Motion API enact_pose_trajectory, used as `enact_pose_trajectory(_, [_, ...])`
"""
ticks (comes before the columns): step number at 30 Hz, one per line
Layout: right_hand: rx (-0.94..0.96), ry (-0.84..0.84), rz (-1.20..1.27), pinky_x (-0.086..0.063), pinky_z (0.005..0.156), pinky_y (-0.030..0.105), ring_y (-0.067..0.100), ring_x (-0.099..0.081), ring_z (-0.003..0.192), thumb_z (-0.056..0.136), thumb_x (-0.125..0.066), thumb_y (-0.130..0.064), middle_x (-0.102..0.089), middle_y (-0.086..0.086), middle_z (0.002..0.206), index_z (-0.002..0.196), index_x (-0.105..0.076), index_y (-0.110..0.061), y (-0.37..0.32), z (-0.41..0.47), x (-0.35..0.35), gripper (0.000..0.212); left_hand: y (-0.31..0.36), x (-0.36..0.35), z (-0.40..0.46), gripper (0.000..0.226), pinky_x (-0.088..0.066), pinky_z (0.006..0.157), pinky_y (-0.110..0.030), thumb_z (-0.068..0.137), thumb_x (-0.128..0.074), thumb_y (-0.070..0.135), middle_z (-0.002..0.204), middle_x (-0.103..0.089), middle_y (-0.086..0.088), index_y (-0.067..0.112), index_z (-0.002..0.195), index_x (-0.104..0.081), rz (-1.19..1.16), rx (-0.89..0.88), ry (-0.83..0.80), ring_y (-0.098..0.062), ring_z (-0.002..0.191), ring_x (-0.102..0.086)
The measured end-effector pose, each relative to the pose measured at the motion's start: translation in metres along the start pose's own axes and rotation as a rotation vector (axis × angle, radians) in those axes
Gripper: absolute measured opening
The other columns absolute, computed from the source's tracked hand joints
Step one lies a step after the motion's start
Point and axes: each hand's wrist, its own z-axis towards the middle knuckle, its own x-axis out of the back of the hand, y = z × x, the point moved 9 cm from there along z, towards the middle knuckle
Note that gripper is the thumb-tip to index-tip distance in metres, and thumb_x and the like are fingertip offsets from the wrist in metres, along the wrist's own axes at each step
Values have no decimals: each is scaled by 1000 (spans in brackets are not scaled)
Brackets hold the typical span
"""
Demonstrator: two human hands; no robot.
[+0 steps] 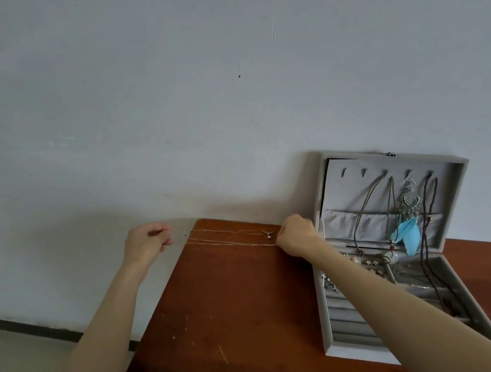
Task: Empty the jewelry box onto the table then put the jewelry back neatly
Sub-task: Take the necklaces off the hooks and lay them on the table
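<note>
A thin silver chain necklace [232,240] with a small pendant [267,234] is stretched in several strands between my two hands, above the far end of the wooden table [228,310]. My left hand [148,239] pinches its left end beyond the table's left edge. My right hand [297,235] is closed on its right end, just left of the grey jewelry box [326,314]. The box stands open against the wall. On its raised lid [341,181] hang grey cord necklaces [365,202], a dark bead necklace [428,214] and a blue feather earring [407,233]. My right forearm hides part of the tray.
A plain grey-white wall [196,84] rises right behind the table. The floor [20,364] and a dark baseboard [25,328] lie to the left, below the table's edge. Small jewelry pieces [369,263] rest in the box's back compartments.
</note>
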Motion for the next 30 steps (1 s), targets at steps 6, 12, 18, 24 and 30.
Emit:
enact_pose_trajectory(6, [25, 38, -104, -49, 73, 28, 33, -62, 100, 85, -46, -3, -64, 22, 108, 106, -64, 1, 0, 2, 0, 28, -25, -6, 2, 19, -51, 66, -24, 85, -60, 0, 92, -65, -15, -3, 103, -66, -5, 101, 10, -18, 68, -61])
enact_pose_trajectory(12, [121, 80, -150, -45, 77, 25, 30, -59, 104, 84, -49, -2, -61, 15, 115, 106, -64, -2, -6, -8, 2, 27, -18, -6, -9, 23, -51, 81, -34, 89, -58, 9, 106, -66, -14, 2, 110, -65, 89, 90, -20, -25, 88, -63])
enact_pose_trajectory(18, [236, 67, 129, -55, 80, 35, 29, -69, 80, 91, -52, -13, -71, 16, 89, 100, -64, -8, -13, -44, 28, 16, 56, -22, -48, 19, -45, 91, -29, 89, -57, 14, 100, -66, 0, 9, 104, -68, 228, -210, -1, -16, 94, -60])
enact_pose_trajectory(24, [203, 116, 446, -55, 60, 25, 13, -62, 60, 94, -51, -16, -67, 6, 79, 97, -64, -7, 24, -81, 89, 16, 129, -81, -109, 18, -39, 77, -11, 90, -57, 13, 99, -64, 7, 14, 104, -68, 209, -438, -92, -6, 91, -57])
enact_pose_trajectory(30, [131, 357, 402, -53, 64, 26, 14, -61, 66, 94, -51, -16, -65, 1, 77, 101, -65, -8, 88, -80, 156, 17, 183, -168, -162, 20, -41, 72, -3, 91, -54, 15, 97, -63, 11, 17, 107, -67, 193, -556, -297, -2, 91, -58])
